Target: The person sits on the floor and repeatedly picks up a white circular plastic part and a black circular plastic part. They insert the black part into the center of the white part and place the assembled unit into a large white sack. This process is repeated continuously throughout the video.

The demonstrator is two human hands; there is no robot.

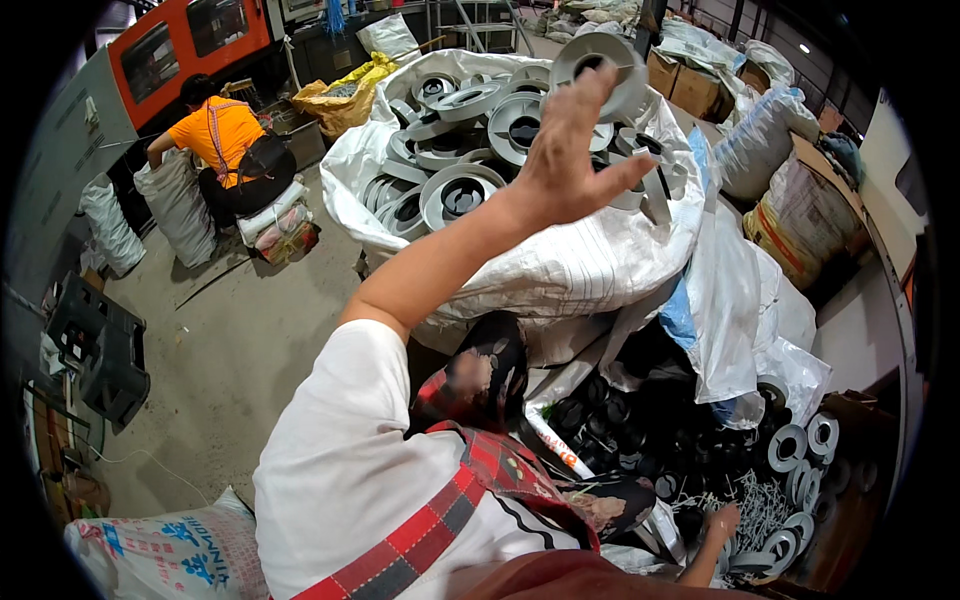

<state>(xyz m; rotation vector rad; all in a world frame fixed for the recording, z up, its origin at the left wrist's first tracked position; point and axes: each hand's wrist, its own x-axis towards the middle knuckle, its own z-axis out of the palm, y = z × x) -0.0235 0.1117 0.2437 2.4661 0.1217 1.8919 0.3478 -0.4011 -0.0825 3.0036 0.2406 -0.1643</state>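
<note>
My left hand point(572, 150) is stretched out over a big white woven sack point(560, 280), its fingers extended and thumb spread to the right. Just past the fingertips, a grey plastic reel point(622, 62) with a round hub stands tilted, partly covered by the fingers. Heaped in the sack are many similar grey reels point(515, 128) with black centres. Low on the right, my right hand point(720, 522) is beside a pile of thin grey plastic sticks point(755, 505); its fingers are too small and hidden to read. Grey rings point(787, 447) and black round parts point(600, 420) lie around that pile.
A person in an orange top point(218, 140) sits by white sacks point(178, 205) at the far left. A yellow bag point(345, 95) stands behind the big sack. Stuffed sacks point(765, 140) line the right. Black plastic bins point(100, 345) and a printed white sack point(170, 550) are on the left.
</note>
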